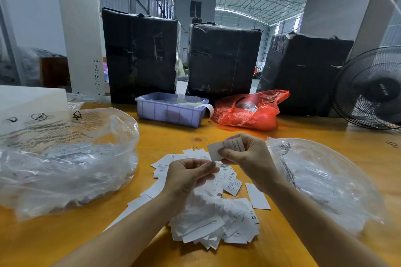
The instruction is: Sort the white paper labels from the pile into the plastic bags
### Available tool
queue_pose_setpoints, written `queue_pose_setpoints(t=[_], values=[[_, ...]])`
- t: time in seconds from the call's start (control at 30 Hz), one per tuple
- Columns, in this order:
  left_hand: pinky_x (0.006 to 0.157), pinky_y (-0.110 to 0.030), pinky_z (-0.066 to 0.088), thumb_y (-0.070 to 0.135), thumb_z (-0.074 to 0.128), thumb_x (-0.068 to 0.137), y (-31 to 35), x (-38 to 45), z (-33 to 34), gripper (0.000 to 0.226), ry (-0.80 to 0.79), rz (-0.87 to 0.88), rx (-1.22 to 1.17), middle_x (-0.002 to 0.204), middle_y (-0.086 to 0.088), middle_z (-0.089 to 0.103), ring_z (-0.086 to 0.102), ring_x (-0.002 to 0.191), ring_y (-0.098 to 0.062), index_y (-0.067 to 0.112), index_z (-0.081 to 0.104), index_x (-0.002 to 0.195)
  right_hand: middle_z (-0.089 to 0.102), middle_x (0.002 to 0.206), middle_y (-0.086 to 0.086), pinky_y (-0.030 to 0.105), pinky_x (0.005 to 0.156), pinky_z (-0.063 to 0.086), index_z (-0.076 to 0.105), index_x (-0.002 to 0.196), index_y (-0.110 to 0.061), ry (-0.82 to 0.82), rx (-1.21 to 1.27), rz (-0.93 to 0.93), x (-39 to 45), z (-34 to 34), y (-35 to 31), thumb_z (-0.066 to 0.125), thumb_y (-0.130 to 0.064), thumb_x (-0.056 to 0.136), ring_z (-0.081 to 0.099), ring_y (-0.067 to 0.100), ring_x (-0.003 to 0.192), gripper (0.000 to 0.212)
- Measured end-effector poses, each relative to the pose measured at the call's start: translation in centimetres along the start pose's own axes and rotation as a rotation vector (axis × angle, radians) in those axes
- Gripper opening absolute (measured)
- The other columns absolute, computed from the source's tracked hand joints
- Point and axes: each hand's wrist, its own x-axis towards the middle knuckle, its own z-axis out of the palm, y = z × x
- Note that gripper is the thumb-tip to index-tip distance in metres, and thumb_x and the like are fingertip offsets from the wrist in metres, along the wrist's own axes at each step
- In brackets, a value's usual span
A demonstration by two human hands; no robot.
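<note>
Right hand (pixel 245 156) was seen pinching one label (pixel 225 147) at its edge; left hand (pixel 188 176) was curled, seemingly empty. Thin, light, slippery paper was judged best nipped singly from the pile (pixel 212 208), with plastic bags (pixel 65 158) at nine and three o'clock.

"XS" printed on one white label (pixel 253 217) in the pile. "XL" shows on a label inside the left plastic bag (pixel 65 158). Handwritten digits run down the white pillar (pixel 82 28), not all legible.
</note>
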Motion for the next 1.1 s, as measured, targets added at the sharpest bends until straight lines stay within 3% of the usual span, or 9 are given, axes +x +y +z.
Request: queue_pose_setpoints(t=[0.17, 0.3, 0.43, 0.6, 0.7, 0.8, 0.93, 1.1], values=[[0.061, -0.021, 0.053, 0.016, 0.077, 0.063, -0.1, 0.2, 0.0, 0.026, -0.004, 0.004, -0.054, 0.078, -0.013, 0.074, 0.068, 0.063, -0.014, 0.001, 0.071, 0.084, 0.060, 0.068, 0.007, 0.020, 0.056, 0.053, 0.062, 0.079, -0.004, -0.083, -0.015, 0.003, -0.1, 0.2, -0.1, 0.071, 0.008, 0.076, 0.060, 0.007, 0.056, 0.015], [0.062, -0.022, 0.053, 0.020, 0.077, 0.060, -0.1, 0.2, -0.1, 0.030, -0.016, 0.007, -0.038, 0.078, -0.012, 0.074, 0.067, 0.063, -0.014, 0.002, 0.072, 0.083, 0.058, 0.066, 0.007, 0.021, 0.054, 0.045, 0.064, 0.084, 0.001, -0.163, -0.113, 0.016, -0.1, 0.0, 0.0, 0.069, 0.005, 0.078, 0.053, 0.011, 0.058, 0.009], [0.065, -0.025, 0.051, 0.020, 0.076, 0.063, -0.2, 0.2, -0.1, 0.024, -0.020, 0.010, -0.010, 0.078, -0.011, 0.074, 0.068, 0.063, -0.013, 0.005, 0.072, 0.081, 0.056, 0.068, 0.007, 0.021, 0.053, 0.042, 0.061, 0.085, -0.008, -0.236, -0.209, 0.088, 0.2, -0.3, 0.0, 0.058, 0.003, 0.087, 0.050, 0.013, 0.059, 0.012], [0.051, -0.016, 0.048, 0.023, 0.075, 0.060, 0.0, 0.2, 0.0, 0.030, -0.015, 0.015, -0.001, 0.069, -0.009, 0.073, 0.067, 0.057, -0.012, 0.002, 0.070, 0.081, 0.053, 0.077, 0.004, 0.020, 0.053, 0.041, 0.052, 0.095, -0.014, -0.425, -0.314, 0.184, 0.2, -0.7, 0.1, 0.051, 0.001, 0.090, 0.048, 0.008, 0.062, 0.016], [0.053, -0.016, 0.049, 0.027, 0.070, 0.068, 0.1, 0.1, 0.0, 0.027, -0.071, 0.025, 0.010, 0.073, -0.010, 0.074, 0.068, 0.060, -0.011, 0.003, 0.071, 0.080, 0.062, 0.079, 0.006, 0.018, 0.052, 0.045, 0.052, 0.101, -0.013, -0.302, -0.275, 0.145, 0.4, -1.2, -0.1, 0.067, -0.001, 0.082, 0.057, 0.008, 0.060, 0.027], [0.055, -0.015, 0.049, 0.030, 0.064, 0.077, 0.1, 0.1, 0.1, 0.025, -0.113, 0.020, 0.017, 0.080, -0.011, 0.075, 0.069, 0.067, -0.011, 0.007, 0.071, 0.072, 0.068, 0.077, 0.009, 0.019, 0.053, 0.048, 0.055, 0.101, -0.007, -0.159, -0.127, 0.125, 0.7, -1.5, -0.2, 0.066, -0.005, 0.085, 0.062, 0.011, 0.058, 0.019], [0.053, -0.016, 0.049, 0.034, 0.060, 0.078, 0.3, -0.1, 0.2, 0.035, -0.151, -0.006, 0.015, 0.082, -0.011, 0.075, 0.070, 0.066, -0.010, 0.000, 0.070, 0.082, 0.067, 0.073, 0.008, 0.018, 0.052, 0.048, 0.060, 0.098, -0.002, -0.166, -0.166, 0.089, 0.6, -1.5, 0.0, 0.062, -0.003, 0.088, 0.060, 0.009, 0.055, 0.011], [0.050, -0.019, 0.050, 0.031, 0.063, 0.074, 0.4, -0.1, 0.1, 0.030, -0.146, -0.010, -0.015, 0.081, -0.014, 0.074, 0.069, 0.060, -0.016, 0.004, 0.071, 0.081, 0.065, 0.069, 0.007, 0.019, 0.052, 0.047, 0.063, 0.091, 0.001, -0.202, -0.204, 0.063, 0.5, -1.2, -0.3, 0.065, 0.000, 0.085, 0.058, 0.009, 0.053, 0.006]])
